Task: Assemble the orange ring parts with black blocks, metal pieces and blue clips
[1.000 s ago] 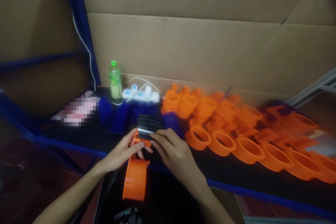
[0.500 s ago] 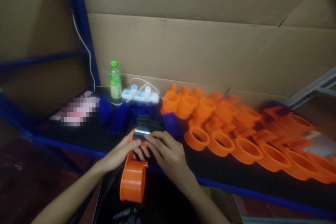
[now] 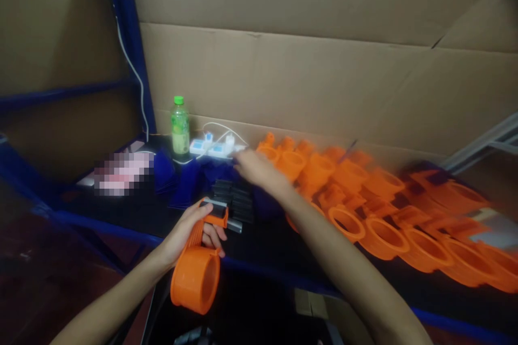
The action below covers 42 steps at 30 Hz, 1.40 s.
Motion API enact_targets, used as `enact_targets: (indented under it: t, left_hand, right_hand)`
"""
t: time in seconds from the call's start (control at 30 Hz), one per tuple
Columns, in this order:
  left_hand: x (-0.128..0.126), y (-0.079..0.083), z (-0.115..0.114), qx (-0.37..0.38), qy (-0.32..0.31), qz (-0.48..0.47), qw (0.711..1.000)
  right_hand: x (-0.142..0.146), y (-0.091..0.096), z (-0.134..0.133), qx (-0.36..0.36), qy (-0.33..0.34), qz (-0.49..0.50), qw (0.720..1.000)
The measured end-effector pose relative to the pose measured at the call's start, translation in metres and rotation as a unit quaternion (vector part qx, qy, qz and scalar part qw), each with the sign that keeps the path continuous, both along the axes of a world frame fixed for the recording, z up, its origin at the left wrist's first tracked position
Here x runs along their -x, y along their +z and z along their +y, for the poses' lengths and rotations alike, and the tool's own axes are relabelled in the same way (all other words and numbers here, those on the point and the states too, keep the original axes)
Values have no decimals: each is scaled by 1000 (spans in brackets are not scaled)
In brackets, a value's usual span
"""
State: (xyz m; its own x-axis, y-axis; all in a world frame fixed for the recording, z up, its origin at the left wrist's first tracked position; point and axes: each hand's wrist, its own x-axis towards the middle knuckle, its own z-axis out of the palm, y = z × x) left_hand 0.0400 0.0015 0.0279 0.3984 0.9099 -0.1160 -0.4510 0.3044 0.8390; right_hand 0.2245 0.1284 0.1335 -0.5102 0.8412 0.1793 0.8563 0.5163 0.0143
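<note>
My left hand [image 3: 198, 229] is wrapped around the neck of an orange tape dispenser [image 3: 196, 279], its toothed metal blade and black plate facing up, its round hub hanging below. My right hand [image 3: 257, 167] is stretched forward over the table, above dark blue pieces [image 3: 218, 168] and near the white power strip [image 3: 208, 148]. Its fingers are blurred, so whether they hold anything does not show. Just beyond the dispenser lie stacked black plates [image 3: 232, 197]. A metal-edged strip [image 3: 234, 226] sticks out beside the dispenser's head.
Rows of orange tape dispensers [image 3: 384, 234] cover the right side of the black table. A green-capped bottle [image 3: 180, 126] stands at the back left, behind blue stacks [image 3: 184, 186]. Cardboard [image 3: 283, 81] walls the back, and a blue post [image 3: 135, 48] rises at the left.
My right hand has left the dispenser's head and moved forward and up over the blue pieces. The dispenser, still in my left hand, has turned and shifted slightly left.
</note>
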Motion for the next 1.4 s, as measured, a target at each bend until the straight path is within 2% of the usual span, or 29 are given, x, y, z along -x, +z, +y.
enact_targets:
  t: [0.07,0.17,0.3,0.43,0.53,0.63,0.67,0.77,0.9,1.0,1.17,1.4]
  left_hand:
    - [0,1,-1,5,3,-8,1000]
    - [-1,0,-1,3,13,-9,1000]
    - [-1,0,-1,0,19,-7,1000]
    - [0,1,-1,25,12,-24,999]
    - [-1,1,-1,15,37,-28,999]
    - [-3,3,-1,-16,51,-25,998]
    - [-3,4,0,-25,54,-25,998]
    - [-4,6,1,-35,64,-26,997]
    - [-4,6,3,-28,62,-22,997]
    - [-4,3,4,-26,51,-19,998]
    - [-3,1,5,-30,45,-44,998]
    - [-4,3,3,-17,25,-41,999]
  right_hand:
    - [7,-7,23,17,-5,-19,1000]
    - [14,-18,40,30,-15,-36,999]
    - [17,-23,44,15,-28,-14,999]
    - [9,-11,40,-13,-59,50,997]
    - [-2,0,21,-23,-52,114,992]
    - [-10,-1,-18,-15,-17,181,983]
    - [-12,-5,-35,-18,-6,215,976]
    - [-15,-25,-85,-69,25,364,928]
    - [-14,-55,-128,-119,14,415,902]
    - [-9,-70,-137,-135,34,405,904]
    - [-2,-84,-135,-142,103,401,899]
    - [-2,-98,-132,-181,129,380,898]
